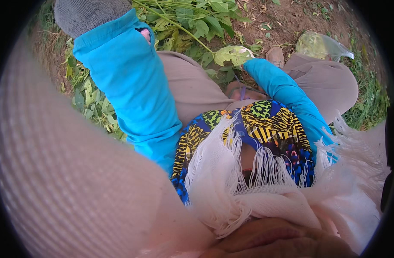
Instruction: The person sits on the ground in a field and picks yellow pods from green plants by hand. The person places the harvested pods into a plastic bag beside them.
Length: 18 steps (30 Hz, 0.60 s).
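My left hand (92, 16), in a dark grey knitted glove, is at the top left beside cut leafy green plants (200, 19). The picture's edge cuts off its fingers, so any hold is out of sight. A bright blue sleeve (129, 71) covers that arm, with a gap near its cuff. On the other side, the right blue sleeve (290, 87) reaches forward between my knees. My right hand (247, 51), seemingly in a white glove, is mostly hidden behind a pale, ragged leaf (230, 56). This leaf hangs on a long green stem (180, 29).
Beneath my bent legs in grey-brown trousers (190, 84) a sandalled foot (243, 92) shows. Bare brown soil (280, 19) lies ahead. A clear plastic bag (340, 51) with pale green contents sits near my right knee. More leaves (93, 103) lie at left; pale fringed cloth (213, 180) hangs close.
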Each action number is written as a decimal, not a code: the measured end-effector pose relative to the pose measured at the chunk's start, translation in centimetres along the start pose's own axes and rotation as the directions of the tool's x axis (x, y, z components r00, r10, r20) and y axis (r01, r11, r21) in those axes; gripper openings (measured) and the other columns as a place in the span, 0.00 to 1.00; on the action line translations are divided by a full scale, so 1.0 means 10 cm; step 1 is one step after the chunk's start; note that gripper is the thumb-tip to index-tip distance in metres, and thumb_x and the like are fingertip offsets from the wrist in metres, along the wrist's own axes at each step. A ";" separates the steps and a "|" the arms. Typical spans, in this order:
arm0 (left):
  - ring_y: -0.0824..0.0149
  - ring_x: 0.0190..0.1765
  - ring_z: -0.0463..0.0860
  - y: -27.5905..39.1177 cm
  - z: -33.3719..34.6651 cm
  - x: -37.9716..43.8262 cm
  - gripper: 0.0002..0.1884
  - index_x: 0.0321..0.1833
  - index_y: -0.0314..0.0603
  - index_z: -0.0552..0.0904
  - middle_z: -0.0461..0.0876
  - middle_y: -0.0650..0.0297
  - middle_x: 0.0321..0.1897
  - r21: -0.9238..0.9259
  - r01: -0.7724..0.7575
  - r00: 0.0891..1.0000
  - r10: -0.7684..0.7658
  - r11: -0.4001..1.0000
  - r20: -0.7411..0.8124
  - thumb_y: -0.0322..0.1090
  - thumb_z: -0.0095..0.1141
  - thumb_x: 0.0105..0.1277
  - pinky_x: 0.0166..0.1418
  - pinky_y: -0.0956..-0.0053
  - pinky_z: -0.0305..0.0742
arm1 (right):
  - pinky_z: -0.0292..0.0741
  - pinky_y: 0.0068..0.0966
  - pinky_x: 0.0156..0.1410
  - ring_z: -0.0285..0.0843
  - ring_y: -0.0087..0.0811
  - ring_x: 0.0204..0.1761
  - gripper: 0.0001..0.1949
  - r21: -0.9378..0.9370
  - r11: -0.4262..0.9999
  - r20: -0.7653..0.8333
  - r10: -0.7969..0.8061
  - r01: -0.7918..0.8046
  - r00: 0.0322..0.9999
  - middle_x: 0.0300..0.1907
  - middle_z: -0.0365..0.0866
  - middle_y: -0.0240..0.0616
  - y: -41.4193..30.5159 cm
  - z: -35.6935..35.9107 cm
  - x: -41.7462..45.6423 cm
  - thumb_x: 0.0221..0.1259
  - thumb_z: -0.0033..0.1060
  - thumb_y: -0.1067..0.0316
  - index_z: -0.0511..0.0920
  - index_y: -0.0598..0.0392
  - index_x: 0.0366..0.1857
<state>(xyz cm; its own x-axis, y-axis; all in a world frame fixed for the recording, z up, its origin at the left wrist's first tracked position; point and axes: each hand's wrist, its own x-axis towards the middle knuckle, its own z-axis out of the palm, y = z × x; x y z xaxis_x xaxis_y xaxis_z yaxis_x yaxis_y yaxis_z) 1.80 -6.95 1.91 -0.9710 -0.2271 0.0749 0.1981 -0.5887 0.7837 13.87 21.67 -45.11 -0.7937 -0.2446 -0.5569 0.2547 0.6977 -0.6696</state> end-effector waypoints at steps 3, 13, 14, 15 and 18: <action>0.79 0.18 0.55 0.05 -0.12 -0.08 0.12 0.32 0.53 0.71 0.58 0.77 0.18 0.160 -0.069 0.997 0.063 0.985 0.042 0.41 0.54 0.76 0.20 0.79 0.45 | 0.79 0.35 0.53 0.86 0.43 0.48 0.14 0.179 0.933 0.102 0.298 -0.312 0.949 0.44 0.88 0.42 -0.44 0.02 -0.19 0.65 0.56 0.56 0.85 0.52 0.45; 0.79 0.18 0.55 -0.08 0.07 -0.02 0.07 0.40 0.48 0.77 0.58 0.77 0.18 0.140 -0.041 0.999 0.044 0.989 -0.013 0.39 0.52 0.77 0.20 0.80 0.47 | 0.80 0.38 0.55 0.84 0.48 0.52 0.14 -0.456 0.861 0.086 -0.208 0.224 0.974 0.48 0.87 0.45 -0.64 -0.14 -0.25 0.59 0.64 0.61 0.84 0.48 0.48; 0.79 0.18 0.57 -0.09 0.09 -0.02 0.05 0.43 0.46 0.78 0.61 0.77 0.18 0.136 -0.043 0.999 0.039 0.990 0.038 0.38 0.53 0.76 0.20 0.80 0.48 | 0.80 0.38 0.56 0.83 0.49 0.52 0.15 -0.461 0.854 0.076 -0.235 0.243 0.969 0.49 0.86 0.46 -0.71 -0.22 -0.28 0.59 0.65 0.60 0.84 0.48 0.49; 0.80 0.18 0.59 -0.10 0.10 -0.01 0.05 0.45 0.45 0.80 0.64 0.77 0.19 0.131 -0.043 0.995 0.031 0.990 0.093 0.36 0.55 0.75 0.20 0.81 0.50 | 0.80 0.37 0.57 0.83 0.50 0.53 0.16 -0.460 0.847 0.069 -0.265 0.266 0.962 0.50 0.86 0.46 -0.79 -0.26 -0.30 0.59 0.65 0.60 0.84 0.49 0.50; 0.73 0.21 0.59 -0.04 -0.17 0.25 0.10 0.42 0.39 0.76 0.63 0.70 0.22 0.106 0.011 0.996 -0.001 0.994 -0.088 0.39 0.48 0.78 0.24 0.74 0.53 | 0.80 0.42 0.51 0.83 0.53 0.47 0.15 -0.455 0.876 0.080 -0.138 0.160 0.987 0.44 0.86 0.49 -1.27 -0.43 -0.41 0.60 0.66 0.58 0.85 0.53 0.46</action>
<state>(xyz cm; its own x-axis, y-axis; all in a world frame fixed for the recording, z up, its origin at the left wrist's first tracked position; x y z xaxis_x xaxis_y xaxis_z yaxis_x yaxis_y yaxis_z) -0.52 -8.60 0.68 -0.9557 -0.2937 0.0191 0.1723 -0.5056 0.8454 11.51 16.67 -32.18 -0.7744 -0.3919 -0.4967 -0.1546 0.8785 -0.4521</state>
